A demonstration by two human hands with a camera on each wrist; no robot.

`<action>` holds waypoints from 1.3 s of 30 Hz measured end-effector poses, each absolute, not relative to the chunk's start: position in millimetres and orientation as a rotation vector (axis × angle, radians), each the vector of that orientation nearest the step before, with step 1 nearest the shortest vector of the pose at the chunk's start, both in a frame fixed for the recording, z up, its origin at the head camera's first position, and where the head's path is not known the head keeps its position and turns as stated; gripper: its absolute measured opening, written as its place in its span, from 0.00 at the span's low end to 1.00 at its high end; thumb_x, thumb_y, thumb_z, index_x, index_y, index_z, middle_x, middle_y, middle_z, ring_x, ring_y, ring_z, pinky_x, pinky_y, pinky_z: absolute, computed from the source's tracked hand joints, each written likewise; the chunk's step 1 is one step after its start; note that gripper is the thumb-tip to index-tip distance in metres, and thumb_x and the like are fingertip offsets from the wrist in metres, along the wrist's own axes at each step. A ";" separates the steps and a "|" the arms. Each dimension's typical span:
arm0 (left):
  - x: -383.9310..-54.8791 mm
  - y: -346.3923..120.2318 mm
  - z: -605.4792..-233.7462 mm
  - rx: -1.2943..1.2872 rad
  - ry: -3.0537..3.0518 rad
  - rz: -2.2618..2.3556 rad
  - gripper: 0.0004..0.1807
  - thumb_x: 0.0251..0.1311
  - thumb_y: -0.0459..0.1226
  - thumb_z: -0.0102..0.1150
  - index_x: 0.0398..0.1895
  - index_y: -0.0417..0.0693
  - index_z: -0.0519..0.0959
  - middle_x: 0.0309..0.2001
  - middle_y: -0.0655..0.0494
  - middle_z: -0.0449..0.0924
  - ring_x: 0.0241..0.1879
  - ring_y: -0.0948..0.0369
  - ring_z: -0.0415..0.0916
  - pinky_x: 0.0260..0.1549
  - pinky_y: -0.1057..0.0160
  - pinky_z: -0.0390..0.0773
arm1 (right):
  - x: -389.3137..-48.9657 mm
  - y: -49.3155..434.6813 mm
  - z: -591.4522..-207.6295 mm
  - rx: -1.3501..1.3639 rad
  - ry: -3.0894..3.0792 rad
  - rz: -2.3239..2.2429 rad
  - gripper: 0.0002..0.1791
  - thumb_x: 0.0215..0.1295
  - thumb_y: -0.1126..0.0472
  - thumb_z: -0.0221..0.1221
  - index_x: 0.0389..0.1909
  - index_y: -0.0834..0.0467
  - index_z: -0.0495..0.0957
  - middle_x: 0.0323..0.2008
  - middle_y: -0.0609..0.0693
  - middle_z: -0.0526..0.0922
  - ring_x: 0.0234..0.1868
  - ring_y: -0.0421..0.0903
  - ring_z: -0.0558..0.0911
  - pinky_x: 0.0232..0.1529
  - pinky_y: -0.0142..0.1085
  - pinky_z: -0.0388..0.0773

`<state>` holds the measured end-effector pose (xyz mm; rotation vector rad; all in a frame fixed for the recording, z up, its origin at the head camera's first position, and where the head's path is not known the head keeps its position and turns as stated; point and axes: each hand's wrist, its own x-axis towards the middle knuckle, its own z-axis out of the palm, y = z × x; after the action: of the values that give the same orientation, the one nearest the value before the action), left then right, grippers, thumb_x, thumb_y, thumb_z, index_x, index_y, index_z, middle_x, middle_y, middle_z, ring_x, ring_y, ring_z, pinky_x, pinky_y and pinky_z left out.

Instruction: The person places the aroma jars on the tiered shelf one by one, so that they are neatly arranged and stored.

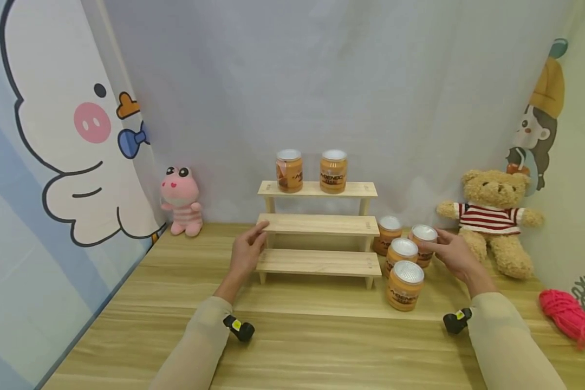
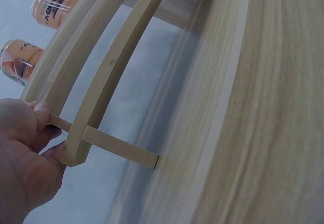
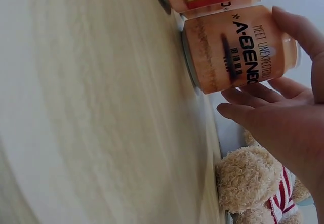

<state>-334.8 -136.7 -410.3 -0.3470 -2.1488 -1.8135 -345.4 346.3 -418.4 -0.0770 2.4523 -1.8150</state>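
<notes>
A three-step wooden display shelf (image 1: 317, 223) stands on the table. My left hand (image 1: 247, 252) holds its left end; in the left wrist view the thumb and fingers (image 2: 38, 115) are curled about the side of the steps. Two orange cans with silvery lids stand on the top step, a left can (image 1: 290, 172) and a right can (image 1: 333, 172). Right of the shelf, several like cans stand close together. With thumb and fingers my right hand (image 1: 455, 257) grips the rearmost right can (image 3: 238, 49) of that group, which is upright at table level. The front can (image 1: 404, 287) stands nearest me.
A pink plush toy (image 1: 181, 200) sits at the table's back left. At the back right sits a teddy bear (image 1: 496, 216) in a striped sweater, close to my right hand. Pink yarn (image 1: 567, 316) lies at the right edge. A grey curtain (image 1: 395, 97) hangs behind.
</notes>
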 end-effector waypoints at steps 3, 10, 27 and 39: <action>-334.0 -137.0 -410.0 -0.342 -2.148 -1.824 0.18 0.72 0.26 0.53 0.62 0.32 0.76 0.34 0.46 0.77 0.30 0.43 0.68 0.24 0.71 0.68 | -347.6 348.1 -420.6 -0.099 2.417 -1.831 0.51 0.72 0.55 0.61 0.79 0.61 0.35 0.76 0.71 0.42 0.75 0.68 0.42 0.71 0.63 0.46; -334.4 -137.1 -410.1 -0.341 -2.158 -1.831 0.18 0.72 0.27 0.53 0.63 0.32 0.76 0.35 0.47 0.77 0.30 0.45 0.68 0.24 0.71 0.68 | -347.4 346.6 -423.6 -0.131 2.376 -1.884 0.45 0.72 0.55 0.61 0.79 0.64 0.45 0.76 0.70 0.46 0.76 0.68 0.43 0.70 0.65 0.45; -359.2 -140.1 -438.1 -0.291 -2.121 -1.795 0.17 0.71 0.32 0.56 0.61 0.42 0.80 0.34 0.52 0.77 0.26 0.60 0.67 0.23 0.71 0.67 | -353.8 347.3 -425.4 -0.144 2.376 -1.935 0.46 0.69 0.55 0.65 0.78 0.64 0.49 0.56 0.46 0.74 0.71 0.61 0.61 0.70 0.59 0.56; -361.1 -141.0 -437.1 -0.272 -2.138 -1.840 0.17 0.72 0.28 0.54 0.61 0.37 0.78 0.35 0.51 0.77 0.29 0.51 0.68 0.22 0.71 0.67 | -355.5 345.5 -429.1 -0.129 2.366 -1.944 0.46 0.70 0.54 0.64 0.78 0.63 0.50 0.49 0.36 0.74 0.69 0.61 0.62 0.68 0.60 0.59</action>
<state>-361.1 -141.0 -437.1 -0.2716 -2.1376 -1.8398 -355.5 345.5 -429.1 -0.1295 2.3663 -1.9438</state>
